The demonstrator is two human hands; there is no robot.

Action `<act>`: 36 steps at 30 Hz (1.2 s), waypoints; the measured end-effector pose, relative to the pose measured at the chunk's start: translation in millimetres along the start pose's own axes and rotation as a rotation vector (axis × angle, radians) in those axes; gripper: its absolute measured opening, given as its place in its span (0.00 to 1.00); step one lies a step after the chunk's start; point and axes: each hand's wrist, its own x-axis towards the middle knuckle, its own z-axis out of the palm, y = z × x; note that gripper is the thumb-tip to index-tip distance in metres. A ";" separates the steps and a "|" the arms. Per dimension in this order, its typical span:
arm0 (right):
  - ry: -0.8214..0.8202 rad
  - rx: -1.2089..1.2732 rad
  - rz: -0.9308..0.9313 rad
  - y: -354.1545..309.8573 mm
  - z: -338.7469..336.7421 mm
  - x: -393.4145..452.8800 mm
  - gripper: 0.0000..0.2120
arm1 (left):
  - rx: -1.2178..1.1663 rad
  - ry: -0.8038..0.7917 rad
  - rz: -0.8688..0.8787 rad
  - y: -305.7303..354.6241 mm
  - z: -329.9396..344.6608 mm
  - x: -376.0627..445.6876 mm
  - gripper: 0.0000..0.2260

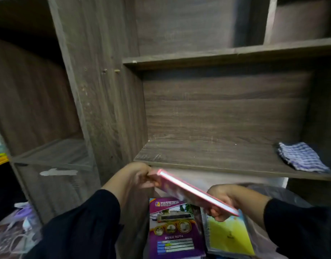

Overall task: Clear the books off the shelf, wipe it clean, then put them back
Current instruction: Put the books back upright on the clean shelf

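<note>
A dark wood-grain bookcase (108, 101) fills most of the view, split into open compartments. The middle shelf (207, 156) holds no books; its board carries only a blue-and-white checked cloth (302, 157), folded and lying flat at the far right end, close to the side wall. The compartment above it, the tall one to the left and the small one at top right show nothing inside, though the left edge of the view catches some yellow and pale items that are too blurred to name.

Below the shelf, in the lower opening, books lie flat side by side: a purple notebook (173, 228) with printed pictures and lines on its cover, and just to its right a spiral-bound book (230, 238) with a yellow-green cover. At lower left sits a heap of pale plastic bags (15, 227).

A pink book (194, 191) is held in the air in front of the shelf's front edge and above the flat books, tilted so its far end is higher. The left hand (136, 177) pinches its upper end, fingers curled around the corner. The right hand (223, 200) grips the lower end, fingers wrapped under and thumb on top. Both arms wear black sleeves (89, 225).
</note>
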 end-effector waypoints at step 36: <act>0.744 0.080 -0.491 -56.8 -70.5 60.4 0.07 | 0.197 0.997 0.662 82.9 -24.0 81.3 0.08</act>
